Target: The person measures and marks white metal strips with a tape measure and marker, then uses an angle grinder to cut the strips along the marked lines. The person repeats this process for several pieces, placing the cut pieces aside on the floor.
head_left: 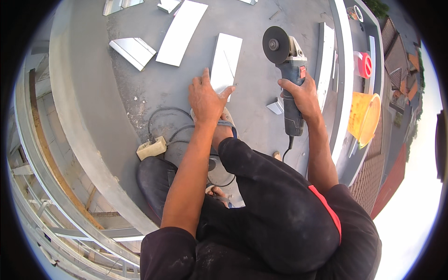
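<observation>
My right hand is wrapped round the dark body of an angle grinder. Its thin black cutting disc points away from me, and a cord runs from its rear end. My left hand has its fingers spread at the near end of a white metal profile piece. The thumb lies at the piece's right edge and the index finger by its left edge; whether it presses down I cannot tell. A thin diagonal line crosses the piece. My sandalled foot is just below that hand, partly hidden.
Several white offcuts, including a long strip and an angled piece, lie on the grey floor. A cream socket block with cables sits left. At right stand a white rail, a yellow bucket and a red-lidded container.
</observation>
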{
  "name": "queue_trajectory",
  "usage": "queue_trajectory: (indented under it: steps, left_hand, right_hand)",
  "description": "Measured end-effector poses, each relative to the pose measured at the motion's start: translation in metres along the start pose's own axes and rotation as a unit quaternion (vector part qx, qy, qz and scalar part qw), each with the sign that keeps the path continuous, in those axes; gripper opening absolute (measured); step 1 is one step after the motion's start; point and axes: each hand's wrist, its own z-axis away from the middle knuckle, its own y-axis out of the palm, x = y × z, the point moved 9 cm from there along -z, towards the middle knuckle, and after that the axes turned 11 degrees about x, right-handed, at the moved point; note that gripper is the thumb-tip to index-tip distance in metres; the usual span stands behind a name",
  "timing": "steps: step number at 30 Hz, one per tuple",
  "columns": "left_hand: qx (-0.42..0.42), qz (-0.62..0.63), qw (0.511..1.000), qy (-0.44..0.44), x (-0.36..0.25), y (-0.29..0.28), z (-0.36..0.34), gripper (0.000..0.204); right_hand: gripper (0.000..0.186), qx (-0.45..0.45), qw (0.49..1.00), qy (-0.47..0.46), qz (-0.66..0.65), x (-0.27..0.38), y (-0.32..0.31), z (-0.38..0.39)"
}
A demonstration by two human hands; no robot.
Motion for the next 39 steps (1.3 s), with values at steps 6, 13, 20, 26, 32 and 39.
queue_trajectory:
  steps: [6,13,20,26,32,39]
  left_hand:
    - [-0.044,-0.12,0.992,0.013,-0.02,0.01,-0.012,0.104]
    - [0.01,-0.206,0.962,0.178,-0.004,-0.041,-0.054,0.102]
    - [0.014,-0.193,0.967,0.166,0.01,-0.025,-0.019,0.102]
    - [0.068,-0.169,0.963,0.197,0.016,-0.032,-0.005,0.104]
    - [0.092,-0.138,0.954,0.249,0.038,-0.044,-0.01,0.061]
    - [0.059,-0.053,0.984,0.157,0.016,-0.026,-0.035,0.031]
  right_hand:
    - [0.045,-0.05,0.999,-0.001,0.0,-0.033,-0.027,0.026]
    - [0.048,-0.046,0.999,0.016,-0.005,-0.08,-0.019,0.05]
    - [0.065,0.033,0.998,0.057,0.015,-0.073,0.001,0.052]
    - [0.089,0.057,0.993,0.059,0.088,-0.073,0.026,0.027]
    - [0.087,0.083,0.982,0.091,0.144,-0.054,0.042,0.01]
    - [0.079,0.099,0.975,0.102,0.172,-0.064,0.04,0.001]
